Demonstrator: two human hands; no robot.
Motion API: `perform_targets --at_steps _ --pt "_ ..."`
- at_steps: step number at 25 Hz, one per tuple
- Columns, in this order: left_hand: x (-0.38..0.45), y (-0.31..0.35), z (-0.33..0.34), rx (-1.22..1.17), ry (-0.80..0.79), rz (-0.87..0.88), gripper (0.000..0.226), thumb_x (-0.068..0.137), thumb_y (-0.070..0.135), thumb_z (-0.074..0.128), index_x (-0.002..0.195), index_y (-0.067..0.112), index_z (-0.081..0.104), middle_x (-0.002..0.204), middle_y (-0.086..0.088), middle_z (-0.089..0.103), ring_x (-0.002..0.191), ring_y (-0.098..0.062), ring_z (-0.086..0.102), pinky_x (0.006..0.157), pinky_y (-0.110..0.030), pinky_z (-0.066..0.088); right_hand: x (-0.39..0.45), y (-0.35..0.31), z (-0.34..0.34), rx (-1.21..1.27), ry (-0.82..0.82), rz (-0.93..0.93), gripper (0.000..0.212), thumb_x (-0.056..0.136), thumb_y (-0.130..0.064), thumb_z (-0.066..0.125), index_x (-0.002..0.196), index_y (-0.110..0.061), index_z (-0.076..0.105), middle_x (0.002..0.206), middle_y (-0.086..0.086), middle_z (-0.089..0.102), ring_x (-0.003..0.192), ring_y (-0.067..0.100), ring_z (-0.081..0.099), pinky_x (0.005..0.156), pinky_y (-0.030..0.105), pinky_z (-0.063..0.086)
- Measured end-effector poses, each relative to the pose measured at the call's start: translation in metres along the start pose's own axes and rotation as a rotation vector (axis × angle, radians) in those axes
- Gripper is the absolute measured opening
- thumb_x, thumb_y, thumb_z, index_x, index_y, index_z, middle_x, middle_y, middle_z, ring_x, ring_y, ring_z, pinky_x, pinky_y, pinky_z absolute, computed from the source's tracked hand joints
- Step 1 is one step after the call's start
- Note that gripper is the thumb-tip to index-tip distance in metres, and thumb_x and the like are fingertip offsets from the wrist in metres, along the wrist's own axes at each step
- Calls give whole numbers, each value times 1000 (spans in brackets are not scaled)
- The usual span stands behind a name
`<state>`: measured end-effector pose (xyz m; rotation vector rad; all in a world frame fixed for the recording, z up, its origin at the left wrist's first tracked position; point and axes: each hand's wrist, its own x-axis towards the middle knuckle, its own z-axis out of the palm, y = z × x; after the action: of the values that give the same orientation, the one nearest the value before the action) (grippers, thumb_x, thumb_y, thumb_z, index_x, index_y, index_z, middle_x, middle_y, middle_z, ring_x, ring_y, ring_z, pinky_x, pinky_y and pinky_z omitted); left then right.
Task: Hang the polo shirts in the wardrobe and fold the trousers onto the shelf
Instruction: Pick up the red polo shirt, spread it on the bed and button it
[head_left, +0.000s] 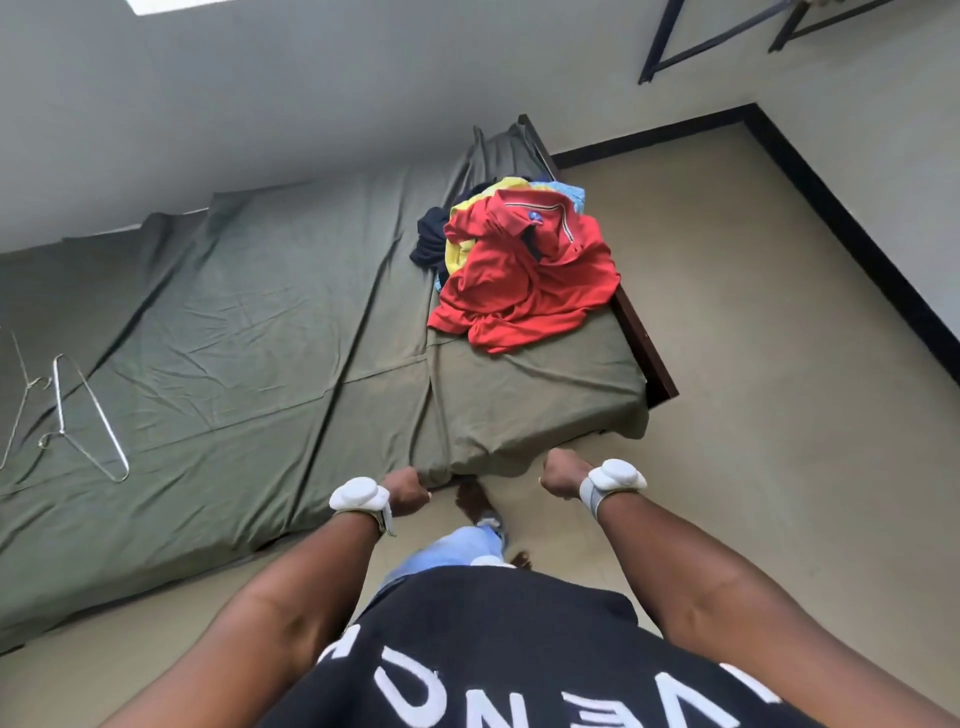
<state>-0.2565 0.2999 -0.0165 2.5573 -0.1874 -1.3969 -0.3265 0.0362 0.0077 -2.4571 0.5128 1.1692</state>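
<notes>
Both of my fists are curled and hold nothing: my left hand (408, 491) and right hand (563, 478) hang apart, just before the near end of the green bed (270, 312). At one o'clock a red polo shirt (524, 280) tops the heap of clothes (467, 208) on the bed. Two wire hangers (88, 415) lie at nine o'clock.

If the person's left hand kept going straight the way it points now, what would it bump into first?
Most likely the near corner of the olive-green bedsheet over the mattress: the left hand, fingers curled, sits right at that edge. Depth is hard to judge from above.
</notes>
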Motion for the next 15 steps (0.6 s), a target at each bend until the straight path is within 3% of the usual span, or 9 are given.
perform_targets --at_steps 4,8,11,15 --pt "40 24 -30 93 -85 -14 30 88 20 58 107 0 69 109 -17 69 101 -32 63 76 -31 47 38 4 -47 6 -5 -10 16 82 -10 49 67 -10 54 84 17 65 83 33 68 67 31 50" --pt "66 66 -74 43 -42 42 29 89 16 55 106 -3 68 107 -20 67 99 -35 62 71 -30 42 72 12 -103 5 31 -20 7 85 -13 57 82 -10 62 90 17 66 88 30 65 66 25 39" --pt "83 101 -107 -20 28 86 27 90 18 56 100 -3 69 105 -21 69 99 -36 63 72 -29 43 98 18 -141 -16 23 -16 8 85 -12 53 79 -10 58 91 17 66 86 30 63 65 25 37" --pt "121 130 -125 -51 6 2 27 90 20 58 104 1 70 109 -18 70 102 -32 63 77 -29 47 154 38 -191 -58 -18 -29 15 84 -11 52 69 -12 53 93 17 70 89 32 67 66 24 40"
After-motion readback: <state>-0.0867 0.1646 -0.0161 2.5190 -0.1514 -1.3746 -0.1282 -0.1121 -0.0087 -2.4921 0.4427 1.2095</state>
